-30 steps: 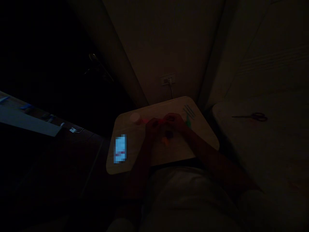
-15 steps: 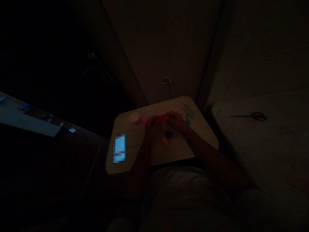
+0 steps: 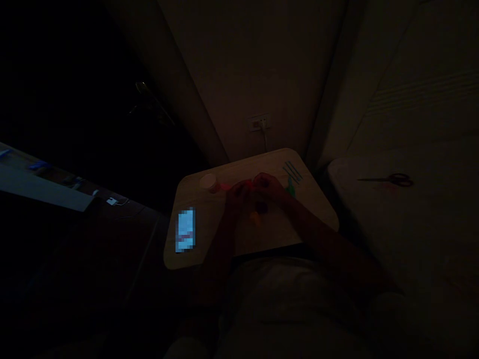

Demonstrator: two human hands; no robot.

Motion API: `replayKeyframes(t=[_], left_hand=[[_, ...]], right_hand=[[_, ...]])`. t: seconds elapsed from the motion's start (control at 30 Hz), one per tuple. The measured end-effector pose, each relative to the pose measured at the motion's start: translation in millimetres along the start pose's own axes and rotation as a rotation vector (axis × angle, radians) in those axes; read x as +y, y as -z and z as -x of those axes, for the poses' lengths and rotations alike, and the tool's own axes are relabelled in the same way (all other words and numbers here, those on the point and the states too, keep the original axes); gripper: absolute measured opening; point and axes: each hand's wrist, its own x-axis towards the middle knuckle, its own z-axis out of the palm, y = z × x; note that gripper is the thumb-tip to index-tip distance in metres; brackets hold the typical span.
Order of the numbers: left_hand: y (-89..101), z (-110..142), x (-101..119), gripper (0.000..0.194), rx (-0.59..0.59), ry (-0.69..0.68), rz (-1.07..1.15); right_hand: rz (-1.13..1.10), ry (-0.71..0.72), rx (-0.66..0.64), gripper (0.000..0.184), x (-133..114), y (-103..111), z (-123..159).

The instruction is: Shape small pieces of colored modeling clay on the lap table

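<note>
The room is very dark. My left hand [image 3: 236, 195] and my right hand [image 3: 268, 187] meet over a small wooden lap table [image 3: 209, 239], fingers curled together around a small red piece [image 3: 250, 185] held between them. Just below the hands lie a dark lump [image 3: 262, 206] and a small orange lump [image 3: 255, 218] on the tabletop. A small round pale tub [image 3: 208, 182] stands to the left of my left hand, with a pink bit [image 3: 224, 187] beside it. Right of my right hand lie a green piece [image 3: 291, 189] and thin sticks [image 3: 292, 171].
A lit phone [image 3: 185, 230] lies at the table's front left. Black scissors [image 3: 389, 179] rest on the pale bed surface to the right. A wall socket with a plugged cable [image 3: 260, 123] sits behind the table. A door handle [image 3: 144, 92] and a cluttered shelf [image 3: 45, 187] are to the left.
The hands have stayed together over the table's middle, shifting only slightly around the red piece. Nothing else moved.
</note>
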Motion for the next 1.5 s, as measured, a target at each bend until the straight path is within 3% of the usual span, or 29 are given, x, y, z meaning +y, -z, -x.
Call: replayKeyframes(t=[0.3,0.53,0.83,1.0,1.13,1.33,1.5], left_hand=[[1.1,1.9,-3.3,0.035,-0.068,0.078,-0.022],[2.3,1.9,-2.5,0.036,-0.102,0.042,-0.091],[1.7,4.6,2.4,0.044,-0.092,0.001,-0.181],[-1.6,2.3,-0.2,0.038,-0.104,-0.178,-0.234],[-2.0,0.0,-3.6,0.037,-0.024,-0.313,-0.337],[-0.9,1.0,-2.3,0.031,-0.059,-0.331,-0.460],[-1.4,1.5,-0.1,0.028,-0.080,-0.313,-0.438]], right_hand=[[0.063,0.025,0.038,0.037,1.1,0.4,-1.1],[0.145,0.031,0.013,0.033,3.6,0.2,0.1],[0.045,0.079,-0.058,0.028,2.3,1.9,0.2],[0.139,0.065,-0.063,0.035,-2.7,0.6,2.2],[0.174,0.028,-0.103,0.038,-3.0,-0.7,4.2],[0.265,0.035,-0.166,0.039,4.4,1.7,3.0],[0.320,0.049,-0.207,0.040,5.3,2.8,3.8]])
